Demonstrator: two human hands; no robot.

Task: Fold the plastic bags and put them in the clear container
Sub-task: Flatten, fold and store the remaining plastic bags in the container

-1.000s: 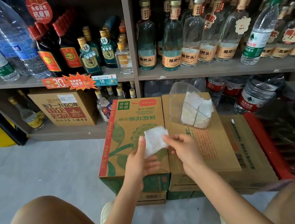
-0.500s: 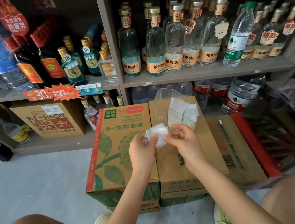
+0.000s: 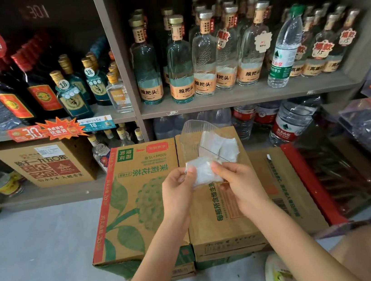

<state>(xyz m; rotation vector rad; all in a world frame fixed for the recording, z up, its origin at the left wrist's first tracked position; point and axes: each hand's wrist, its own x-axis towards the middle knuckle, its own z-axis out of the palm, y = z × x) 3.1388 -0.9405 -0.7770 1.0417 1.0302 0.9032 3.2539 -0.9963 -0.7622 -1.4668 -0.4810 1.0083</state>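
**Fold near done, bag held over carton**

Left hand [image 3: 178, 186] and right hand [image 3: 239, 180] each pinch one end of the small plastic bag [image 3: 204, 172], fingers curled, above the cardboard box [image 3: 224, 218]. The clear container [image 3: 193, 127] stands at the box's far edge. Next move, by my judgement: reach forward and tuck the bag in. The fold layers can't be made out.

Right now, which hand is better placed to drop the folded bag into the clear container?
Right, probably. Both hands pinch the folded bag, but the right hand sits just in front of the clear container, while the left hand is off to its side.
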